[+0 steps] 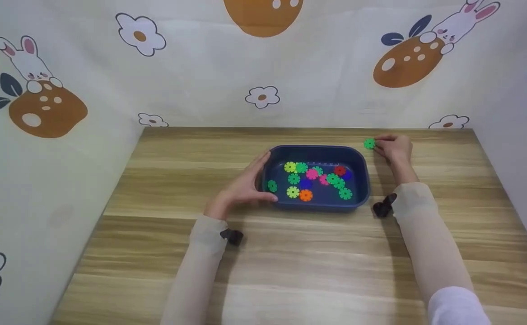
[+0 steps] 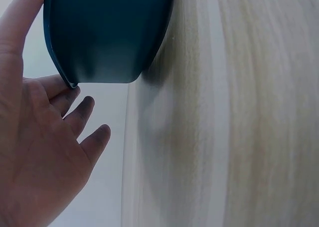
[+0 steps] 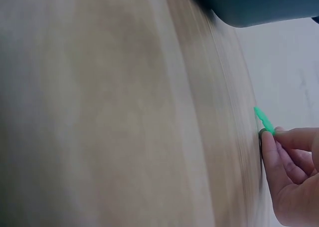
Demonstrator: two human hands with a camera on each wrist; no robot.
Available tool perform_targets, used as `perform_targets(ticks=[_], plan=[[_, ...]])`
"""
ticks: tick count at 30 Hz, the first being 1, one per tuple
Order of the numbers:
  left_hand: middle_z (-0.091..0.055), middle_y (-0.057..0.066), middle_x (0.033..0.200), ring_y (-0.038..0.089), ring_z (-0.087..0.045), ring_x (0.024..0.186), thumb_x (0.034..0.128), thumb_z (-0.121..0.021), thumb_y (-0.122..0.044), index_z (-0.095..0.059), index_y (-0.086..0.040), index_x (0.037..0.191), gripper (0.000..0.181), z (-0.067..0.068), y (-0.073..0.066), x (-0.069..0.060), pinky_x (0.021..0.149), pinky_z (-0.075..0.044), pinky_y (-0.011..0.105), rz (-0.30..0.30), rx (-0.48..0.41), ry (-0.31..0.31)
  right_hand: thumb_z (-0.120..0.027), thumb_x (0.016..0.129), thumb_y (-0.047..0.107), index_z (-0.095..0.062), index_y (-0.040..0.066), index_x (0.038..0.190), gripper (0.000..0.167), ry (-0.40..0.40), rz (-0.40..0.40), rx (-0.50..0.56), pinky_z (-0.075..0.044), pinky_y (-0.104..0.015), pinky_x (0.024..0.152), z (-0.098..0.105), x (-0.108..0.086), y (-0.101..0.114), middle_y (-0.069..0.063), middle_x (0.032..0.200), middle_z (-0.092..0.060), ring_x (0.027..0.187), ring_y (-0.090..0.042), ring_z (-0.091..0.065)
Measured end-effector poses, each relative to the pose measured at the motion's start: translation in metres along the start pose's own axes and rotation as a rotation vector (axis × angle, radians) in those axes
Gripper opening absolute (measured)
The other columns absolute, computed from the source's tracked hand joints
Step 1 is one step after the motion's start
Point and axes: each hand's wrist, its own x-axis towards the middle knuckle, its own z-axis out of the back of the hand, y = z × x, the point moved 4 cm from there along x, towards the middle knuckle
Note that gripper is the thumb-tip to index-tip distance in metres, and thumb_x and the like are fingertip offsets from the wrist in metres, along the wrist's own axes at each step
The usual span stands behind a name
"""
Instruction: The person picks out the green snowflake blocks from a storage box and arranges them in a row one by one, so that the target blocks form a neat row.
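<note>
A dark blue tray (image 1: 317, 208) holds several flower-shaped discs, among them a yellow one (image 1: 293, 192), an orange one (image 1: 306, 195) and a red one (image 1: 339, 170). My left hand (image 1: 247, 185) grips the tray's left end, thumb at the front corner and fingers along the rim. In the left wrist view that hand (image 2: 45, 137) touches the tray (image 2: 104, 37), its lower fingers apart. Beyond the tray's back right corner, my right hand (image 1: 395, 148) pinches a green disc (image 1: 369, 143) between thumb and fingers. The right wrist view shows the hand (image 3: 294, 172) holding the green disc (image 3: 264, 119) edge-on.
The wooden table (image 1: 290, 266) reaches back to a cream curtain (image 1: 200, 81) printed with flowers, rabbits and orange fruits. Black wrist cameras sit at the left sleeve (image 1: 207, 253) and right sleeve (image 1: 426, 234). The tray's rim stands between the two hands.
</note>
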Motion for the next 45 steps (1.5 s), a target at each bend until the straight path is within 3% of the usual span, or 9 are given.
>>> perform_targets(ticks=[10, 13, 16, 18, 22, 31, 38, 41, 45], plan=[[-0.003, 0.006, 0.17, 0.028, -0.008, 0.157, 0.0733, -0.087, -0.041, -0.006, -0.028, 0.162, 0.121, 0.0, 0.001, -0.002, 0.126, -0.016, 0.052, 0.014, -0.008, -0.005, -0.063, 0.094, 0.005, -0.064, -0.008, 0.126, 0.034, 0.012, 0.025, -0.121, -0.058, -0.015, 0.078, -0.001, 0.0, 0.0, 0.018, 0.068, -0.067, 0.069, 0.007, -0.065], [-0.003, 0.003, 0.171, 0.026, -0.008, 0.157, 0.0737, -0.087, -0.04, -0.006, -0.027, 0.162, 0.121, 0.0, 0.0, -0.001, 0.126, -0.016, 0.051, 0.008, 0.002, 0.0, -0.062, 0.095, 0.005, -0.065, -0.006, 0.126, 0.033, 0.004, 0.045, -0.168, -0.057, -0.015, 0.081, -0.001, -0.001, 0.001, 0.001, 0.094, -0.076, 0.073, 0.007, -0.065], [-0.002, 0.001, 0.171, 0.025, -0.008, 0.157, 0.074, -0.087, -0.04, -0.006, -0.027, 0.162, 0.121, 0.0, 0.0, 0.0, 0.126, -0.017, 0.05, 0.002, 0.013, 0.004, -0.061, 0.096, 0.006, -0.066, -0.004, 0.125, 0.032, -0.005, 0.058, -0.202, -0.057, -0.014, 0.08, -0.002, -0.003, 0.002, -0.016, 0.124, -0.07, 0.077, 0.006, -0.066], [-0.002, 0.001, 0.171, 0.025, -0.008, 0.157, 0.0741, -0.087, -0.04, -0.005, -0.027, 0.162, 0.121, 0.0, 0.001, 0.0, 0.126, -0.017, 0.05, 0.005, 0.015, 0.007, -0.061, 0.096, 0.007, -0.066, -0.004, 0.126, 0.032, -0.007, 0.059, -0.221, -0.056, -0.012, 0.077, -0.002, -0.004, 0.002, -0.021, 0.132, -0.064, 0.079, 0.004, -0.066], [-0.003, 0.004, 0.171, 0.026, -0.008, 0.157, 0.0741, -0.087, -0.042, -0.005, -0.027, 0.162, 0.121, 0.0, 0.002, -0.001, 0.126, -0.016, 0.051, 0.01, 0.009, 0.005, -0.059, 0.097, 0.01, -0.066, -0.002, 0.128, 0.033, 0.004, 0.05, -0.245, -0.055, -0.01, 0.075, -0.003, -0.006, 0.003, -0.02, 0.133, -0.063, 0.084, 0.0, -0.064], [-0.003, 0.005, 0.17, 0.027, -0.009, 0.157, 0.0741, -0.086, -0.045, -0.005, -0.032, 0.161, 0.12, 0.0, 0.002, 0.0, 0.126, -0.016, 0.054, 0.024, 0.004, 0.002, -0.051, 0.102, 0.01, -0.056, -0.002, 0.138, 0.039, 0.082, 0.015, -0.191, -0.054, -0.012, 0.088, -0.006, -0.01, 0.006, -0.021, 0.144, -0.054, 0.1, -0.003, -0.061], [-0.003, 0.003, 0.171, 0.026, -0.01, 0.157, 0.0748, -0.086, -0.044, -0.005, -0.034, 0.161, 0.118, -0.001, 0.001, 0.0, 0.126, -0.016, 0.053, 0.035, -0.023, 0.005, -0.049, 0.102, 0.008, -0.048, -0.004, 0.144, 0.043, 0.136, 0.014, -0.15, -0.05, -0.017, 0.101, -0.007, -0.013, 0.008, -0.021, 0.148, -0.05, 0.123, -0.013, -0.057], [-0.003, 0.002, 0.171, 0.026, -0.009, 0.157, 0.0746, -0.086, -0.044, -0.006, -0.033, 0.161, 0.119, -0.001, 0.001, -0.001, 0.126, -0.016, 0.052, 0.033, -0.022, 0.007, -0.049, 0.102, 0.007, -0.047, -0.006, 0.144, 0.044, 0.145, 0.017, -0.121, -0.051, -0.017, 0.1, -0.006, -0.014, 0.008, -0.021, 0.146, -0.052, 0.12, -0.013, -0.059], [-0.003, 0.003, 0.171, 0.026, -0.008, 0.157, 0.0744, -0.086, -0.043, -0.006, -0.028, 0.162, 0.12, 0.0, 0.001, 0.0, 0.127, -0.015, 0.05, 0.012, -0.001, 0.009, -0.049, 0.101, 0.005, -0.048, -0.008, 0.142, 0.043, 0.145, 0.041, -0.101, -0.053, -0.015, 0.094, -0.004, -0.016, 0.009, -0.014, 0.127, -0.062, 0.104, -0.007, -0.062]])
